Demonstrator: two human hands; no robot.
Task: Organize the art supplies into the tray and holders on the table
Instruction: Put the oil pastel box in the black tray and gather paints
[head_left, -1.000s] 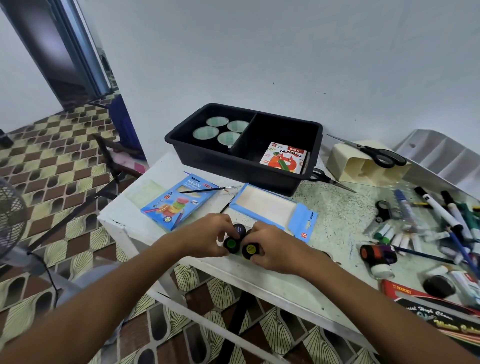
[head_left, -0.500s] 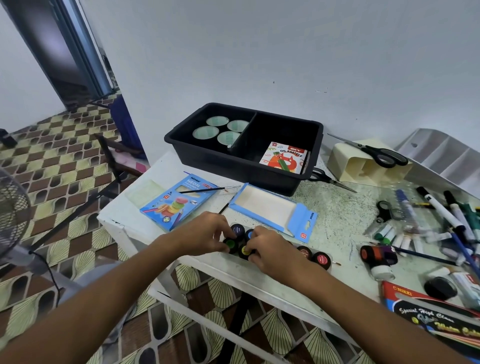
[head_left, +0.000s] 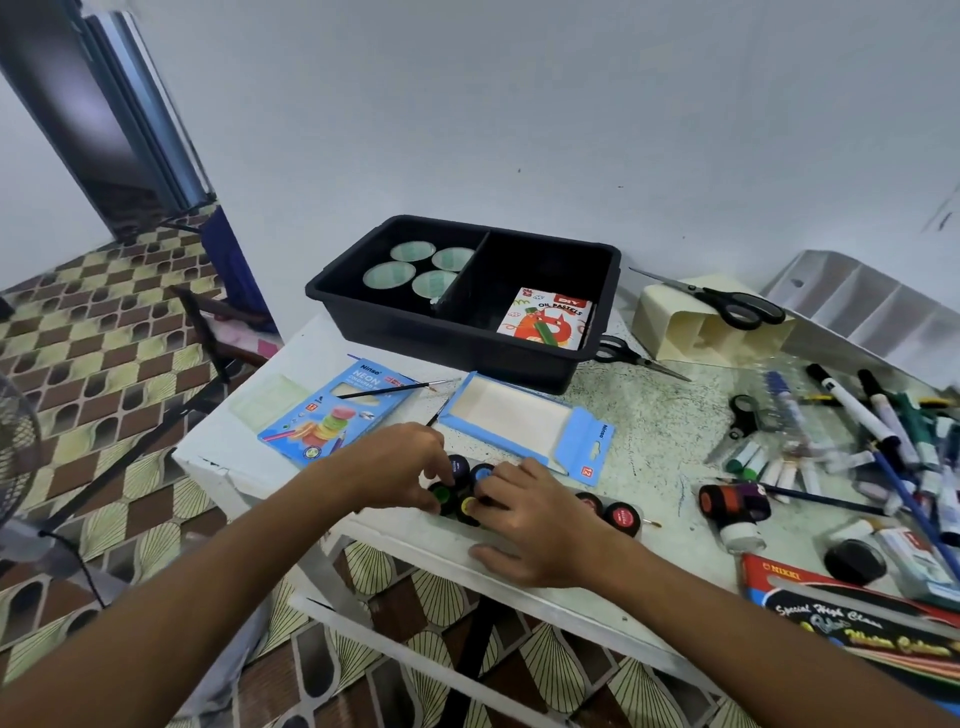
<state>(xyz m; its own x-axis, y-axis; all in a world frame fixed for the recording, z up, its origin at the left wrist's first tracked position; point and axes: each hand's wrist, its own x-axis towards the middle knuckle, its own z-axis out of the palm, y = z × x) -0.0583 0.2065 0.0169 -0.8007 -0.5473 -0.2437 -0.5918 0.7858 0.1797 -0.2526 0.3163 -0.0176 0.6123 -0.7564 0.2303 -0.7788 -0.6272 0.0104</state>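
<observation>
While my left hand (head_left: 400, 462) and right hand (head_left: 524, 514) pinch paint pots (head_left: 460, 491) at the tabletop (head_left: 649, 431) near edge, open blue box (head_left: 511, 415) blocks the far black tray (head_left: 467, 332); markers (head_left: 857, 415) crowd right.

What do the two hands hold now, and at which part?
Both the left hand and right hand pinch a cluster of small black paint pots by its outer sides.
</observation>
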